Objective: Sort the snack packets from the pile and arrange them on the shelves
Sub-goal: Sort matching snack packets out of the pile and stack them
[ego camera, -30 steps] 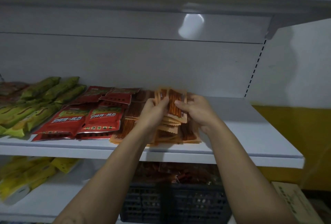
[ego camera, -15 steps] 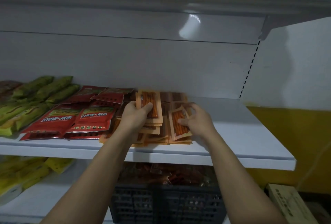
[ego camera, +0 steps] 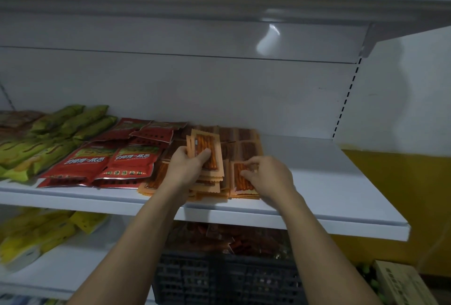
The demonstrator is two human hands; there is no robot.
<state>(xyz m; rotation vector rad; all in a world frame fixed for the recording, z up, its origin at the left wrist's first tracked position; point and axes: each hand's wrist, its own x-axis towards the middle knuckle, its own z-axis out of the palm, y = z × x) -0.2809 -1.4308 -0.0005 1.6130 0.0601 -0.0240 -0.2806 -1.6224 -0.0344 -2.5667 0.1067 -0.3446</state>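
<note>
left hand [ego camera: 188,168] grips fanned stack [ego camera: 207,151] by thumb only, so it could slide apart (right hand [ego camera: 268,175], just beside, pinches one packet [ego camera: 240,182]).

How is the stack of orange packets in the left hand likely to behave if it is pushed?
The orange packets look thin and flat, so probably light and bendy. Their glossy film suggests they would slide apart; fanned edges below the left hand hint likewise.

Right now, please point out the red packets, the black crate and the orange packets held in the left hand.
red packets [ego camera: 133,162]: head view, front face of one.
black crate [ego camera: 219,280]: head view, front wall.
held orange packets [ego camera: 205,143]: head view, top packet's face.
</note>
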